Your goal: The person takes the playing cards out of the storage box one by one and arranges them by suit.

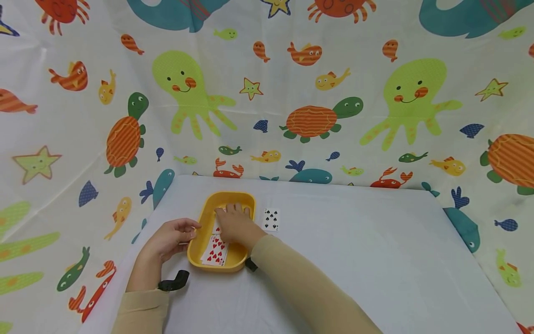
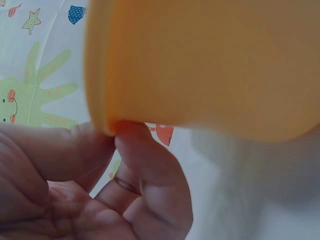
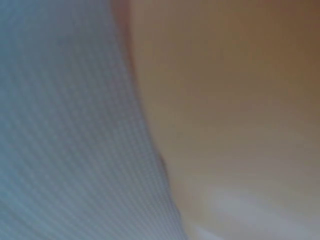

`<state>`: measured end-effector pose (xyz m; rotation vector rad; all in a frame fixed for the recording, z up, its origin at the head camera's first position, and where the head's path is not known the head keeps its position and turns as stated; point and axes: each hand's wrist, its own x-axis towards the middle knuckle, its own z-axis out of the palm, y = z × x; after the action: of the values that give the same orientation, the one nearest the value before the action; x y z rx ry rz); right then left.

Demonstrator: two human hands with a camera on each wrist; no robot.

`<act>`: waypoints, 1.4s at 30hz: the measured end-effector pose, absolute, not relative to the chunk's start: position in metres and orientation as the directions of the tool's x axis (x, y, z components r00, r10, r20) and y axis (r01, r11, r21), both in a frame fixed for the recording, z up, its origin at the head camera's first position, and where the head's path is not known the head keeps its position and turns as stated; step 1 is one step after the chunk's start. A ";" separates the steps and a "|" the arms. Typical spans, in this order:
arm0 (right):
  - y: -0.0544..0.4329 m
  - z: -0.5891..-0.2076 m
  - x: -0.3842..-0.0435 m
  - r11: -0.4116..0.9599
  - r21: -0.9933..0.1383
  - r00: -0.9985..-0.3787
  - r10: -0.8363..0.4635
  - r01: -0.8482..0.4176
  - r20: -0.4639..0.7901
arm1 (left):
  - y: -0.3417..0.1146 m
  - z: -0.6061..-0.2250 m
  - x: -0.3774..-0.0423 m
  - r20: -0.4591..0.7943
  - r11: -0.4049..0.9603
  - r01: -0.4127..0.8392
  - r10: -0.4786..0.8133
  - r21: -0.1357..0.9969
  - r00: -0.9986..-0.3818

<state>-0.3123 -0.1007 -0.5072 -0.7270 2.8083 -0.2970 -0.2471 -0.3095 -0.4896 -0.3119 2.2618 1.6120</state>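
Observation:
A yellow plastic tray [image 1: 191, 260] with rounded corners stands on the white table. My left hand [image 1: 173, 239] pinches its left rim between thumb and finger, and the left wrist view shows that grip on the tray's edge [image 2: 100, 65]. Over the far part of the tray, my right hand [image 1: 238, 227] reaches in from the right with spread fingers over the playing cards. Beneath it a card with a red heart [image 1: 217, 228] is partly covered. Nearer me in the tray lies a face-up card of hearts [image 1: 216, 251]. The right wrist view is blurred, filled mostly by the tray's outer wall [image 3: 240, 120].
Just right of the tray, a face-up card of spades [image 1: 271, 220] lies on the white tablecloth [image 1: 354, 246]. A curtain with printed sea animals [image 1: 267, 139] hangs behind the table and along its sides.

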 end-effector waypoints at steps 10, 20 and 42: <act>-0.100 -0.507 -0.312 0.858 -0.246 -0.852 -0.496 -0.451 -0.167 | -0.310 -0.491 -0.248 -0.397 0.330 -0.366 0.027 0.870 -0.918; -0.101 -0.508 -0.312 0.859 -0.255 -0.862 -0.487 -0.443 -0.141 | -0.310 -0.490 -0.248 -0.391 0.337 -0.359 0.031 0.870 -0.920; -0.101 -0.508 -0.312 0.845 -0.270 -0.870 -0.491 -0.462 -0.049 | -0.310 -0.492 -0.248 -0.389 0.336 -0.356 0.033 0.872 -0.921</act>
<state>-0.3123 -0.1013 -0.5081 -0.7531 2.9055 -0.3808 -0.2483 -0.3098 -0.4925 -0.2868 2.2682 1.6104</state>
